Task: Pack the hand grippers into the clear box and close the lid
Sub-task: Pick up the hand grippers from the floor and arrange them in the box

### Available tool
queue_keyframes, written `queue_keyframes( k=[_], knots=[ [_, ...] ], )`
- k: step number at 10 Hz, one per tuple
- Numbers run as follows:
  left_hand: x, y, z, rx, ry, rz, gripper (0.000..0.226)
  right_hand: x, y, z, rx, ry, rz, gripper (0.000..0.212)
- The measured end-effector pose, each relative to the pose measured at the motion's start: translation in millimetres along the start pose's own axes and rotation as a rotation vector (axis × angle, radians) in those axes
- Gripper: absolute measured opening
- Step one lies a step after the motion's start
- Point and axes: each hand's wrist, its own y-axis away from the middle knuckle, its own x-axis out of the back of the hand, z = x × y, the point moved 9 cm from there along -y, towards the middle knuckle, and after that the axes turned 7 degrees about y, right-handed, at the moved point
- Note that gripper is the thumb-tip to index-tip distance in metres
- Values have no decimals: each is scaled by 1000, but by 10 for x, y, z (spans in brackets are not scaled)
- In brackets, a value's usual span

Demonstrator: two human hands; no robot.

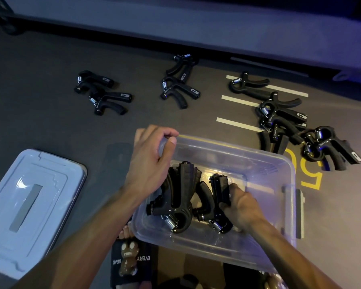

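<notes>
1. Basically, the right hand (241,207) is down inside the clear box (288,176), fingers curled round the handle of a hand gripper (219,197) and setting it on the box floor.
2. That gripper lies with its spring end towards the person and its handles running away towards the far wall, so its long axis goes near-to-far.
3. Just left of it sits a second gripper (181,195), lined up the same way, spring near, handles far. They're close together, maybe touching; hard to call.
4. The left hand (152,161) grips the box's far-left corner rim, thumb over the top, steadying it.
5. Loose grippers wait on the floor beyond the box: a right pile (290,119) nearest the right hand, a middle pair (180,84), and a left pair (103,92).
6. The lid (29,203) lies flat off the box's left side, nearer the left hand, so closing looks a long way off.
</notes>
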Motion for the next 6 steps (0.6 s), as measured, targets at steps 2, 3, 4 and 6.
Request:
queue_keyframes(
  k=[2, 3, 4, 6],
  knots=[
    [-8, 1, 1, -2, -7, -2, 15, -17, -21, 37, -5, -84, -17, 40],
    [-7, 2, 2, -3, -10, -3, 15, -37, -33, 83, -31, -142, -14, 38],
    [-13, 1, 0, 2, -8, -3, 15, -38, -49, 102, -36, -155, -8, 37],
    [-7, 7, -7, 2, -8, -6, 15, -44, -59, 130, -56, -116, 9, 36]
  ],
)
